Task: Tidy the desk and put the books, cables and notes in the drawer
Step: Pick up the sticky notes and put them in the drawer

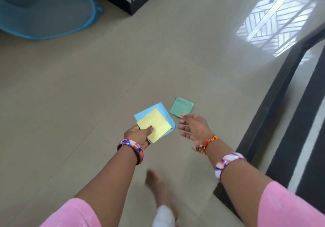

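My left hand [139, 135] grips a small stack of square notes, a yellow note [156, 124] on top of a blue note [153, 109], with the thumb pressed on the yellow one. A green note [182, 106] lies flat on the tiled floor just beyond my right hand [194, 128]. That hand is open with fingers spread, its fingertips close to the green note's near corner, holding nothing. No drawer, books or cables are in view.
A blue mesh hamper [44, 10] stands at the far left. A black-based cabinet corner [131, 3] is at the top centre. A dark frame [274, 107] runs along the right. My bare foot [158, 186] is on the floor below my hands.
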A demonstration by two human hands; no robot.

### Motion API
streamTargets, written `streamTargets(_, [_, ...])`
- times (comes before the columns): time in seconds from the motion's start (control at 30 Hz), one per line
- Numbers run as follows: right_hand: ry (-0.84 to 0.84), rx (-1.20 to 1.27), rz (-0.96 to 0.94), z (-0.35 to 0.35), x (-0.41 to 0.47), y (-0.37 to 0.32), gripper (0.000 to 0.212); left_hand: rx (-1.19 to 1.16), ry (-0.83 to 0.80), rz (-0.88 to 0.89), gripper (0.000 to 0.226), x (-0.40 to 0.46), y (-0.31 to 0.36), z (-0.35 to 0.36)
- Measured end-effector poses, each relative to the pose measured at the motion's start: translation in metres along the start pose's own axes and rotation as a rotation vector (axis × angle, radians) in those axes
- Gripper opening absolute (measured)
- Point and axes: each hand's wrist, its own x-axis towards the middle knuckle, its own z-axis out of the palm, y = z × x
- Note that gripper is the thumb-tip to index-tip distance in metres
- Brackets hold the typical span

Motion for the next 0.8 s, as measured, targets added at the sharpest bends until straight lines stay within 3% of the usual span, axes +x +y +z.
streamTargets(0.03, [0.038,-0.050,-0.010,-0.007,0.018,-0.003,0.006,-0.027,0.005,-0.006,0.030,0.012,-0.003,0.010])
streamTargets(0.13, [0.161,-0.342,-0.074,-0.030,0.102,-0.002,0.033,-0.088,0.024,-0.075,0.017,0.074,-0.023,0.048])
streamTargets(0.23, [0.209,-0.727,-0.244,-0.045,0.186,0.000,0.059,-0.105,0.089,-0.134,0.025,0.151,-0.045,0.077])
streamTargets(0.3, [0.199,-0.891,-0.346,-0.047,0.233,0.008,0.071,0.006,0.126,-0.176,0.026,0.197,-0.059,0.088])
streamTargets(0.4, [0.290,-1.195,-0.453,-0.041,0.267,0.029,0.065,0.035,0.172,-0.251,0.028,0.232,-0.075,0.095])
streamTargets(0.47, [0.318,-1.158,-0.424,-0.035,0.271,0.037,0.044,0.066,0.168,-0.243,0.025,0.236,-0.081,0.094])
streamTargets(0.53, [0.270,-1.029,-0.340,-0.031,0.266,0.035,0.028,-0.047,0.143,-0.220,0.020,0.224,-0.076,0.094])
streamTargets(0.63, [0.110,-0.505,-0.116,-0.024,0.236,0.014,0.007,-0.098,0.091,-0.120,0.023,0.193,-0.047,0.095])
streamTargets(0.7, [-0.025,-0.254,-0.036,-0.016,0.202,-0.011,0.007,-0.076,0.041,-0.055,0.021,0.167,-0.014,0.096])
streamTargets(0.8, [-0.180,-0.136,-0.055,-0.003,0.137,-0.055,0.012,0.003,-0.047,-0.011,0.020,0.115,0.043,0.092])
